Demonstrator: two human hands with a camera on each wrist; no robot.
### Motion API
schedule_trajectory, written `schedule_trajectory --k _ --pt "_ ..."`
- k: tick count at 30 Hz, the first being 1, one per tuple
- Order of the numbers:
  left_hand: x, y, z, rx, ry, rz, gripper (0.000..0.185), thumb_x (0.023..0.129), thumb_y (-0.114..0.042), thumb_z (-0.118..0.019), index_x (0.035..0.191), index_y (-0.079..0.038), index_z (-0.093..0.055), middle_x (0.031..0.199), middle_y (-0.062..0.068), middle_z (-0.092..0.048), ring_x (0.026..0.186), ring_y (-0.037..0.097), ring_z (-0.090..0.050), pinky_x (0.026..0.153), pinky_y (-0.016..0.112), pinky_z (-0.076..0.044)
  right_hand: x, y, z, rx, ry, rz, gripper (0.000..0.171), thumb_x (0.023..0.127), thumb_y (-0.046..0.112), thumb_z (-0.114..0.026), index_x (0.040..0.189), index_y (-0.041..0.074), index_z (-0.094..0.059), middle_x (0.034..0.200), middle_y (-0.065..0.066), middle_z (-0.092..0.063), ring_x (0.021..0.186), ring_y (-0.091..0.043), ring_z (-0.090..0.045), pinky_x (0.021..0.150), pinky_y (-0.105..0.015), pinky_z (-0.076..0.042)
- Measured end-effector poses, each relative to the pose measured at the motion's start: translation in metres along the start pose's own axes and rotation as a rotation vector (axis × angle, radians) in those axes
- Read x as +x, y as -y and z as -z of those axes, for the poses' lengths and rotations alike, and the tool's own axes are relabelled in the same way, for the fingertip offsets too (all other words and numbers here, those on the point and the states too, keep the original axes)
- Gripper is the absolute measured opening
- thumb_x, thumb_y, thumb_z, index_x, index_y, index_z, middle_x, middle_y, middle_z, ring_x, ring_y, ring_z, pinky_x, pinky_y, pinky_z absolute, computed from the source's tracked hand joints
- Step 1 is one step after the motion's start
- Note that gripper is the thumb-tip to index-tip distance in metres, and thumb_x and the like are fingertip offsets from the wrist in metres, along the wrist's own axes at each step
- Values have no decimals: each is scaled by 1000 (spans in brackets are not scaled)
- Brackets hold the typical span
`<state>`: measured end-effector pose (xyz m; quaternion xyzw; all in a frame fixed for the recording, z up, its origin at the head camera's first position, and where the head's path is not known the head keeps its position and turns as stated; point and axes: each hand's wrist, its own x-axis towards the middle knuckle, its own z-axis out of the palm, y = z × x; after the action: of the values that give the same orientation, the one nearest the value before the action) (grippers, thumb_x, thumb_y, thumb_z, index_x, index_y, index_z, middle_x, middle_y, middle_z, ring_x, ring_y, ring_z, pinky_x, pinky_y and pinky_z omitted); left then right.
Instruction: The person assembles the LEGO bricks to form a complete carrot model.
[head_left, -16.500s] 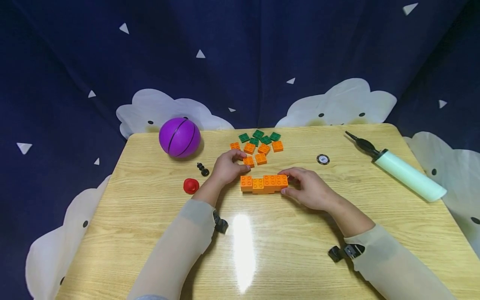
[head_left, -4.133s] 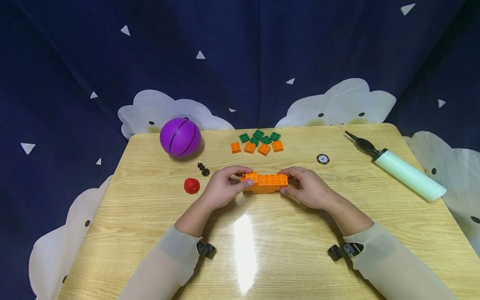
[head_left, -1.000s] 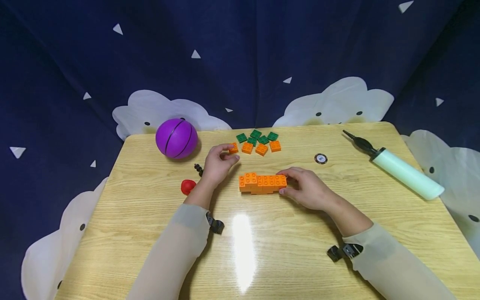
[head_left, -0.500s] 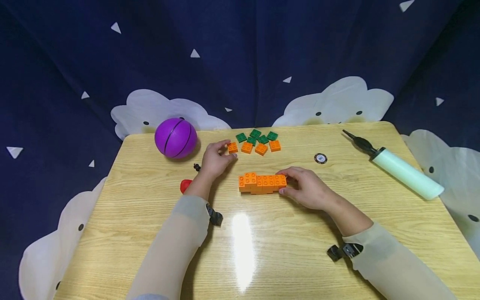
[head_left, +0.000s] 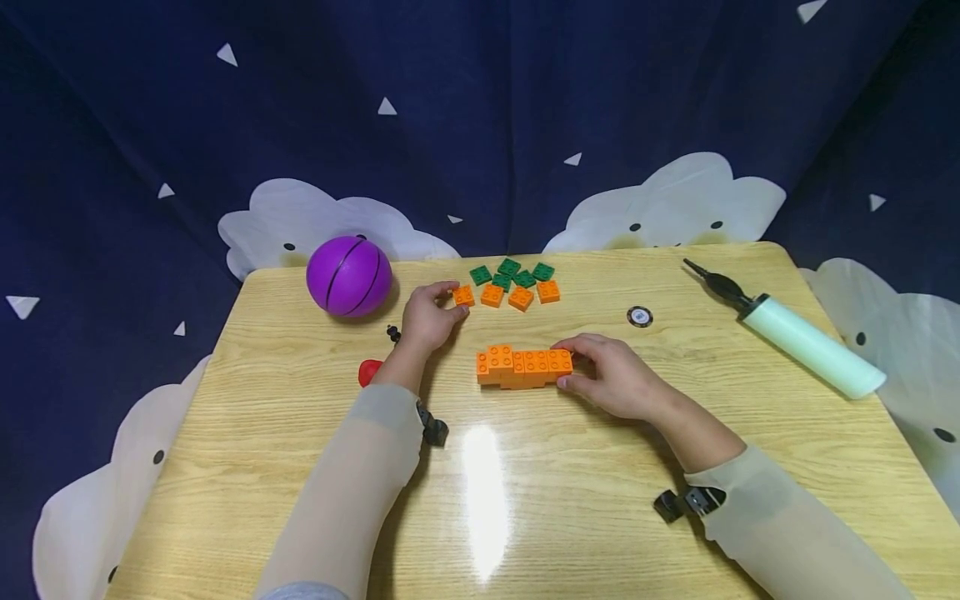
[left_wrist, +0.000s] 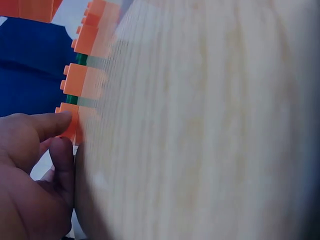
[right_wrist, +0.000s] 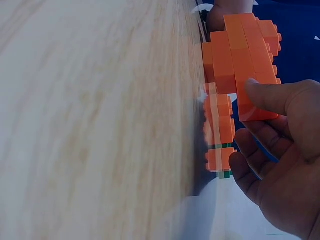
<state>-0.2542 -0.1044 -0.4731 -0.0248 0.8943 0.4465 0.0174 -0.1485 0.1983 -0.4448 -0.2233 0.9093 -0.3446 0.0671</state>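
Note:
My left hand (head_left: 429,320) pinches a loose orange toy brick (head_left: 463,295) at the left end of a row, finger behind it and thumb in front. The left wrist view shows the fingers overlapping that brick's side. My right hand (head_left: 621,382) grips the right end of a built-up block of orange bricks (head_left: 517,368) between thumb and fingers. One brick stands raised on top of the block near its left end. The right wrist view shows the block's stepped underside (right_wrist: 225,60). Other orange bricks (head_left: 521,298) lie to the right of the pinched one.
Several flat green bricks (head_left: 509,267) lie behind the orange row. A purple ball (head_left: 349,277) stands at the back left. A small black figure (head_left: 393,333) and a red object (head_left: 368,372) are partly behind the left arm. A poker chip (head_left: 640,317) and a pump (head_left: 810,346) are on the right.
Since the earliest frame, two loose orange bricks have left the table and the block has grown. The left hand has gone from the block back to the row and closed round its leftmost brick.

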Motion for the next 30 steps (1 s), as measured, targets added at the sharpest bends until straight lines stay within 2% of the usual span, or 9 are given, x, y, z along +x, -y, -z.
schedule_trajectory --k 10,16,23,27,30 --pt "-2 4 -1 -45 -5 9 37 91 -18 -82 126 -17 -73 137 12 -60 129 31 -56 110 43 -44 0 0 -1 2 4 -11 45 93 20 -80 134 12 -66 130 -5 -68 125 -28 -61 108 -51 -46" --pt "-5 4 -1 -114 21 7 35 92 -17 -81 126 -17 -73 139 13 -55 130 32 -58 107 42 -48 -1 0 -2 -1 4 -13 46 93 20 -80 136 12 -65 133 -7 -67 125 -29 -60 107 -52 -47" --pt "-13 0 3 -145 36 -9 36 93 -19 -80 128 -17 -72 136 12 -56 127 32 -58 106 43 -49 -1 0 -2 8 1 -8 45 93 19 -80 135 11 -66 132 -7 -67 125 -29 -61 107 -52 -47" --pt "-19 -2 6 -175 44 -6 36 93 -20 -80 128 -19 -72 137 9 -56 121 28 -58 98 43 -52 -1 0 -2 5 0 -5 45 93 19 -80 135 12 -65 133 -7 -67 126 -29 -61 107 -52 -47" --pt "-23 -6 9 -223 55 -5 36 93 -18 -80 128 -19 -72 139 8 -54 111 24 -62 87 39 -57 -1 0 -2 7 -2 -4 46 93 20 -80 135 12 -65 133 -7 -67 126 -29 -61 107 -52 -47"
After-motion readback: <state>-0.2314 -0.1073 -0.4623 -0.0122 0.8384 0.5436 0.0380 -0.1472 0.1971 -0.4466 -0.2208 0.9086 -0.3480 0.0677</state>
